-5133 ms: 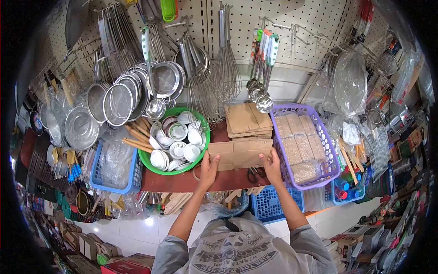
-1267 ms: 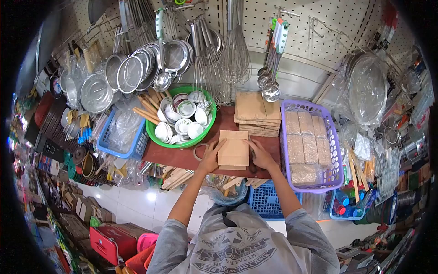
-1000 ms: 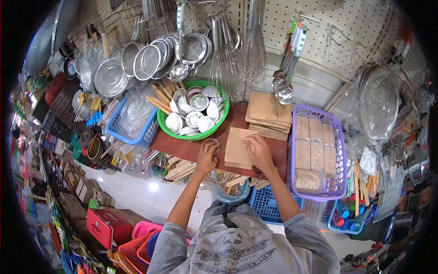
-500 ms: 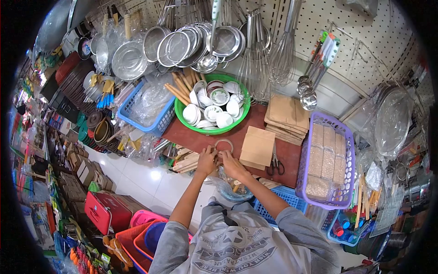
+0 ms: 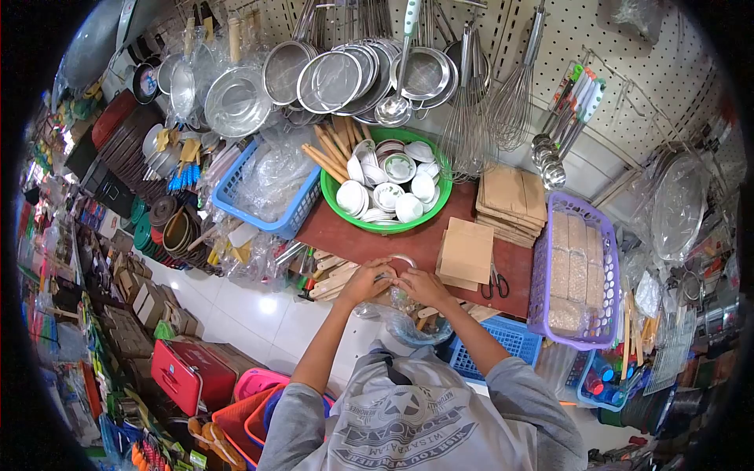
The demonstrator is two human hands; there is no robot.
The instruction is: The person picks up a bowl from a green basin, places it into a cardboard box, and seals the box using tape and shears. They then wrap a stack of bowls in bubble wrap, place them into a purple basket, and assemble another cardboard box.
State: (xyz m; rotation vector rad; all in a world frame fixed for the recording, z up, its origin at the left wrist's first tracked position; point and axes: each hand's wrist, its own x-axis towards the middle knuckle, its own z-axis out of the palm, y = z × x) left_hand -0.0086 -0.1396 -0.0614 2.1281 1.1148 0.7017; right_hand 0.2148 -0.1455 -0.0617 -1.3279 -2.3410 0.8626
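My left hand (image 5: 366, 283) and my right hand (image 5: 422, 287) are close together over the front edge of the red-brown table (image 5: 365, 239). The fingers of both are bent inward and pinched, and whatever they hold is hidden or too small to make out. Just beyond the fingertips, a pale ring (image 5: 404, 260), perhaps a roll of tape, is partly covered by my hands. To the right lies a flat brown paper packet (image 5: 466, 251), with dark-handled scissors (image 5: 495, 286) beside it. Below my hands sits a clear plastic bag (image 5: 412, 326) with wooden pieces.
A green basin (image 5: 334, 208) of small white dishes stands behind my hands. Left of it is a blue basket (image 5: 271, 224) of plastic wrap; right are stacked brown packets (image 5: 510, 196) and a purple basket (image 5: 538, 314) of wrapped blocks. Whisks (image 5: 514, 106) and strainers (image 5: 330, 82) hang above.
The whole view has shifted, so the table things appear farther right. My hands and the pale ring have come slightly nearer my body, and the fingers now cover more of the ring.
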